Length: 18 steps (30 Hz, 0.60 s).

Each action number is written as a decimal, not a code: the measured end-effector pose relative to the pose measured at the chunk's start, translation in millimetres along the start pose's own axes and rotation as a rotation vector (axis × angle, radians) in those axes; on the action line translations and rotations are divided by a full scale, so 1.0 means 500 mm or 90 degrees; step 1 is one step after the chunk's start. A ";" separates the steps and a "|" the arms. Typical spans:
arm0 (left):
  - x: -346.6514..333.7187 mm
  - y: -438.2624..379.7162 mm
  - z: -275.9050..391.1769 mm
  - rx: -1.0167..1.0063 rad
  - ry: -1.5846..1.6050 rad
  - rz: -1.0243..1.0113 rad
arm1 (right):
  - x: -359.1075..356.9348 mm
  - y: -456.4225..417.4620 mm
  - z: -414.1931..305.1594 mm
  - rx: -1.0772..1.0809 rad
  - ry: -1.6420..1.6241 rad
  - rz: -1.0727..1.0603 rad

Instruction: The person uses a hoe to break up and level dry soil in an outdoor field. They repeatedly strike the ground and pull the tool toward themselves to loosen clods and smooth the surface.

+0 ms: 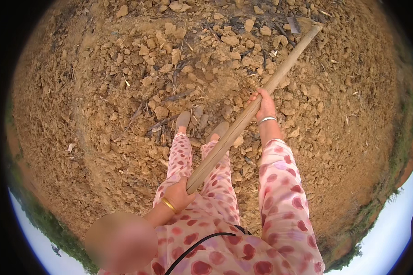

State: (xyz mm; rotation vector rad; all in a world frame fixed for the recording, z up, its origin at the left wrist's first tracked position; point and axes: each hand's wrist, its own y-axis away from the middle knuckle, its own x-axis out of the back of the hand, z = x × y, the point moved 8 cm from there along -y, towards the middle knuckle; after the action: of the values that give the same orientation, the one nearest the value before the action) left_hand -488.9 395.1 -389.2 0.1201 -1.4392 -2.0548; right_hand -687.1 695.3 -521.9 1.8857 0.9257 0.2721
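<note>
A long wooden handle (227, 137) slants across the view from my waist to the upper right. It belongs to a hoe whose metal blade (294, 25) shows at the far end, beside soil clods. My left hand (177, 195), with a yellow bangle at the wrist, is wrapped around the near end of the handle. Farther up, my right hand (264, 105) grips the shaft near its middle and wears a silver-coloured bangle. Part of the hoe head is hard to make out against the brown soil.
Dry, cloddy soil (99, 103) surrounds me, with dark plant stalks (179, 94) scattered through it. My shoes (183, 120) stand on the clods below the handle. A black cord (199, 242) crosses my spotted clothing. Green vegetation (44, 213) lines the field's edge.
</note>
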 end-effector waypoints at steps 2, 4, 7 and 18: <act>0.008 0.059 -0.032 0.088 0.063 -0.058 | 0.007 -0.022 0.145 -0.114 0.036 -0.003; 0.041 0.169 -0.054 0.133 -0.066 -0.075 | 0.002 0.034 0.335 -0.218 0.098 0.030; -0.009 0.304 -0.260 0.175 0.137 -0.017 | -0.017 0.166 0.509 -0.297 0.054 0.006; -0.050 0.259 -0.397 0.152 -0.082 0.015 | -0.019 0.261 0.476 -0.368 -0.065 0.045</act>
State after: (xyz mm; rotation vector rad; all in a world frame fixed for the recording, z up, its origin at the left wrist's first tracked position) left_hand -331.6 218.0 -362.2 0.0689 -1.7532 -1.8943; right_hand -500.8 498.0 -527.4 1.3820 0.6247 0.4304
